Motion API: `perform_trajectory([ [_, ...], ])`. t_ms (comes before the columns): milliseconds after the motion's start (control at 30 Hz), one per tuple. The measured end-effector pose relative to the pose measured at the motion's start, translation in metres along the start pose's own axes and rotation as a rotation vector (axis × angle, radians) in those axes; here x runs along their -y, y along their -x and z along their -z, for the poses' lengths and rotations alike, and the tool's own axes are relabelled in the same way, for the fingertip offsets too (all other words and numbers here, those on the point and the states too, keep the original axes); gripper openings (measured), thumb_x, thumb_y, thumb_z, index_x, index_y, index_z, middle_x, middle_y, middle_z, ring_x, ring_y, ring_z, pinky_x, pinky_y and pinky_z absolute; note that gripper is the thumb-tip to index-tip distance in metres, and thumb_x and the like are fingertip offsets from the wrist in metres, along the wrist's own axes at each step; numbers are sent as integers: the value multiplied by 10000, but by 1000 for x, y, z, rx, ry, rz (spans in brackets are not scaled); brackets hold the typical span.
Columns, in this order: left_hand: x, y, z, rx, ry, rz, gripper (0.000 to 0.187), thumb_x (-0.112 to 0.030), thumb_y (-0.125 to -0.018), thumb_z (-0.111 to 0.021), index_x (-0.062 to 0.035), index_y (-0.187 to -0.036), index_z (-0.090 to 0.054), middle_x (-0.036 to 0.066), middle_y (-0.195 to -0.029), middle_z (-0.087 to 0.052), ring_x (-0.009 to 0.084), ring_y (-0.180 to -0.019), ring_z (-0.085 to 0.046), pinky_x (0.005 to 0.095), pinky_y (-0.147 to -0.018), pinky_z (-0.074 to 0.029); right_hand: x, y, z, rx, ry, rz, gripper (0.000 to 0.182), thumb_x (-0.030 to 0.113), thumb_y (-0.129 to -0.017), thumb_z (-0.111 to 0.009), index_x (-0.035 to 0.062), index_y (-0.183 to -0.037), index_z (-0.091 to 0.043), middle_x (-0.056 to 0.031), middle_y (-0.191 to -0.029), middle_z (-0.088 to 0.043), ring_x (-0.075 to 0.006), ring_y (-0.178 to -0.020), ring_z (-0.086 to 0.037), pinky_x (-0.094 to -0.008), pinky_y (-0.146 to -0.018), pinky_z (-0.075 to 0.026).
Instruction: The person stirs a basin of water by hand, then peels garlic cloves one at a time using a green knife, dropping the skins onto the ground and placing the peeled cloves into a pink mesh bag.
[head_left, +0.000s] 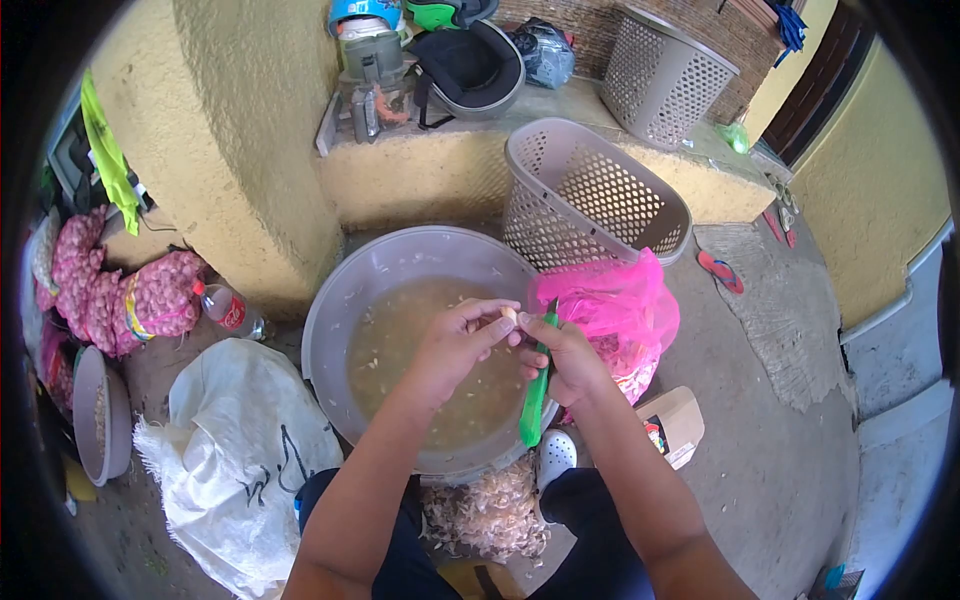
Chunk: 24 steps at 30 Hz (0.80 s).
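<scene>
Above a big grey basin (330, 290) of cloudy water, my left hand (462, 340) pinches a small pale garlic clove (509, 314) between thumb and fingertips. My right hand (572, 358) is closed round a green cutter knife (535, 405), its blade end pointing away from me and its handle end hanging low. The right thumb tip meets the clove too. Several pale bits float in the water. Just right of the basin stands a pink mesh bag (625, 310), partly hidden by my right hand and forearm. A heap of dry garlic skins (487, 510) lies below the basin, between my feet.
A white woven sack (235, 450) sits left of the basin, near a cola bottle (232, 312) and pink net bags of garlic (160, 295). Behind is a grey laundry basket (590, 190) against a ledge (420, 175). A cardboard box (680, 425) lies at right.
</scene>
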<state>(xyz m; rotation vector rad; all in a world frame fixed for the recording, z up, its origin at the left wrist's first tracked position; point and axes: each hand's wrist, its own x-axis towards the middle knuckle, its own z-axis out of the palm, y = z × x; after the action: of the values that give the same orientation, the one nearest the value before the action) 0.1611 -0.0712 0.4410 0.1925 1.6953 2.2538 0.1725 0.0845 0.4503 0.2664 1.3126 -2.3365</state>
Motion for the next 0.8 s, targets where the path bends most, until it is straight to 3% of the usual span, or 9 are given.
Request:
perform_trajectory([
  [67,0,0,0,-7,14,15,235,-144,-816,-581,-22,-1017,-574,-10,-808,-546,40,-656,-437,182,-538,-332,1,3,-3,-12,-25,-53,170,169,-821,-566,18,-894,-539,-13,-692,-534,-53,-458,-389,-207,-415,-344],
  [267,4,-2,4,-17,151,100,247,-145,-819,-575,-27,-1037,-568,-40,-769,-509,28,-641,-404,184,-542,-323,1,2,-8,-222,466,289,158,135,-794,-597,4,-877,-568,-16,-675,-550,-48,-455,-406,-194,-431,-353],
  [467,-1,0,6,32,260,138,289,-147,-823,-569,-20,-1081,-543,-30,-823,-518,26,-668,-409,177,-558,-330,5,7,-10,-219,708,317,215,117,-761,-621,-10,-931,-585,-20,-708,-572,-47,-509,-460,-192,-451,-363],
  [533,-5,1,2,0,256,136,305,-166,-840,-554,16,-1084,-528,11,-888,-554,31,-669,-421,176,-556,-346,3,7,-11,-283,838,406,183,134,-745,-629,23,-889,-612,-54,-676,-583,-100,-530,-513,-247,-487,-405],
  [633,-4,2,1,20,282,161,288,-133,-821,-566,-32,-1089,-542,-43,-825,-513,24,-695,-409,179,-562,-333,-3,4,-10,-350,972,559,158,130,-716,-634,37,-843,-623,-105,-687,-592,-196,-580,-566,-306,-540,-441],
  [800,1,-1,0,-3,123,138,238,-152,-833,-558,-11,-1025,-572,-33,-789,-522,29,-651,-408,178,-532,-332,-8,3,-7,-366,1157,778,154,112,-657,-644,22,-772,-597,-141,-719,-577,-298,-637,-576,-345,-568,-452],
])
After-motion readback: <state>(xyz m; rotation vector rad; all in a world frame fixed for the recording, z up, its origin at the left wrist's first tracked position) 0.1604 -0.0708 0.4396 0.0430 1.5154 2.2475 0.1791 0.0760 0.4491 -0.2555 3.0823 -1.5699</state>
